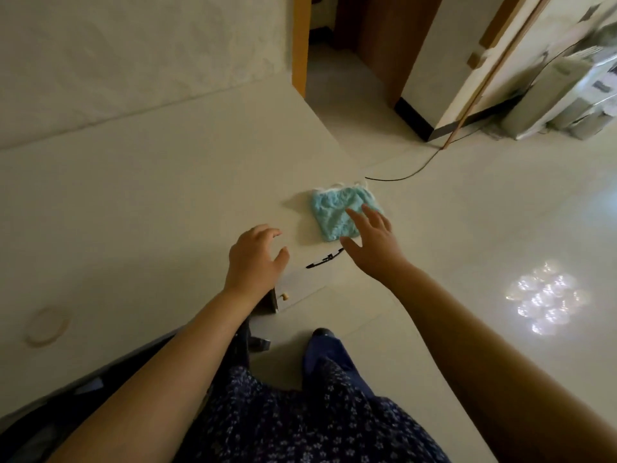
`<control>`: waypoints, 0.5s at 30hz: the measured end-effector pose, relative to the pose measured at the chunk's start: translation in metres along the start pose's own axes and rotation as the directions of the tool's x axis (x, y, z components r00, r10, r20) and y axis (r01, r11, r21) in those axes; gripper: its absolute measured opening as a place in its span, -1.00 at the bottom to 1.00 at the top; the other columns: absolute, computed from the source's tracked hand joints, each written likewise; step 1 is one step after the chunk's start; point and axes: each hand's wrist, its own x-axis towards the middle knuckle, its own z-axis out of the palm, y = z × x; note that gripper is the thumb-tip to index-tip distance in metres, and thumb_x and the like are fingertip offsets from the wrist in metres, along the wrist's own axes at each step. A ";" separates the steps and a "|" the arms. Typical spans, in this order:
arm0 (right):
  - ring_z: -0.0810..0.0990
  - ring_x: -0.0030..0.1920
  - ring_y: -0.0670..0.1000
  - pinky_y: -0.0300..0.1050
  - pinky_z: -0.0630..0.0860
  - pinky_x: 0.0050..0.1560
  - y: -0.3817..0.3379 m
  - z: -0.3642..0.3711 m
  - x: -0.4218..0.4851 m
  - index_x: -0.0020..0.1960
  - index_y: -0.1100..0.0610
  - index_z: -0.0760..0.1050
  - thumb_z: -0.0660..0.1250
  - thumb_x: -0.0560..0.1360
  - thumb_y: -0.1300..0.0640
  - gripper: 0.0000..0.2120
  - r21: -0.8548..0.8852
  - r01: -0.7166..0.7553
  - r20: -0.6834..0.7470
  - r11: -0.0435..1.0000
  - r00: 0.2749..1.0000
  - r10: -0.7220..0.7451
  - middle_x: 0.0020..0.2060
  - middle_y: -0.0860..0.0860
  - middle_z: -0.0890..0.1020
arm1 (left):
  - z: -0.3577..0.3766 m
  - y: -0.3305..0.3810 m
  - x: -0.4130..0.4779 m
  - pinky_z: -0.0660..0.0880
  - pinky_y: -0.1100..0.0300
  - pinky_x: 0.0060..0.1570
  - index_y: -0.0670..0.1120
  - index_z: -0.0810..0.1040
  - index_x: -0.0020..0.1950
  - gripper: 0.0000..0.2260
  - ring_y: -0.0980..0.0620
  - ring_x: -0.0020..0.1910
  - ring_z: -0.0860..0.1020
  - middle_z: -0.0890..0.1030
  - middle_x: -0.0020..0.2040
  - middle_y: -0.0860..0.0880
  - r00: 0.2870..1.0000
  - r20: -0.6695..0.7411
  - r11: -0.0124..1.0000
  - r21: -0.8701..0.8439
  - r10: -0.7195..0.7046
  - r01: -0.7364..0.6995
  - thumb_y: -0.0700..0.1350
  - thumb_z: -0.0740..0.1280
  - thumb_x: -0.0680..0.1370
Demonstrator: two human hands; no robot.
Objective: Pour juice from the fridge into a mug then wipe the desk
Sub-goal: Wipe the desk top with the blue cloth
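Observation:
A light blue cloth (335,212) with a white fringe lies flat near the right corner of the white desk (150,195). My right hand (370,238) is over the cloth's near right part, fingers spread, fingertips on or just above it. My left hand (255,253) hovers over the desk's front edge to the left of the cloth, fingers loosely curled and holding nothing. No mug or juice is in view.
A drawer front with a small knob (284,296) sits under the desk edge. A black cable (410,175) runs across the pale floor. An open doorway (337,61) is beyond the desk; white appliances (567,95) stand far right. A round ring mark (46,325) shows on the desk.

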 end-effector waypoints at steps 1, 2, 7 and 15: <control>-0.05 0.51 0.15 0.16 0.01 0.48 0.008 0.001 0.017 0.50 -0.06 0.07 0.14 0.55 -0.15 -0.43 -0.019 0.005 0.027 1.000 1.000 -0.004 0.53 0.06 0.04 | 0.008 0.002 0.009 0.33 0.01 0.28 -0.14 0.51 0.25 -0.67 -0.10 0.31 0.41 0.49 0.30 -0.12 1.000 -0.002 1.000 0.012 -0.022 0.022 -0.07 0.33 0.52; -0.06 0.51 0.14 0.14 0.00 0.49 0.015 0.001 0.033 0.50 -0.06 0.06 0.12 0.56 -0.15 -0.44 -0.030 0.007 0.058 1.000 0.998 -0.005 0.53 0.05 0.03 | 0.016 0.004 0.018 0.33 0.01 0.28 -0.14 0.51 0.26 -0.66 -0.10 0.32 0.41 0.49 0.31 -0.13 0.999 0.003 0.999 0.025 -0.045 0.045 -0.07 0.33 0.51; -0.13 0.52 0.11 0.14 -0.03 0.49 0.042 0.013 0.088 0.51 -0.09 -0.01 0.04 0.59 -0.12 -0.47 -0.120 0.129 0.217 0.984 0.971 -0.101 0.54 0.03 -0.04 | 0.052 0.008 0.055 0.30 -0.11 0.31 -0.13 0.45 0.33 -0.57 -0.13 0.37 0.35 0.43 0.37 -0.13 0.984 0.064 0.976 0.158 -0.164 0.152 -0.03 0.33 0.49; -0.11 0.50 0.19 0.19 0.00 0.47 0.059 0.022 0.142 0.49 -0.16 -0.04 0.21 0.49 -0.18 -0.33 -0.238 0.272 0.392 0.932 0.905 -0.164 0.53 0.04 -0.05 | 0.082 0.005 0.088 0.20 -0.17 0.37 -0.07 0.38 0.40 -0.54 -0.12 0.44 0.25 0.33 0.44 -0.11 0.943 0.119 0.938 0.197 -0.311 0.285 0.01 0.30 0.52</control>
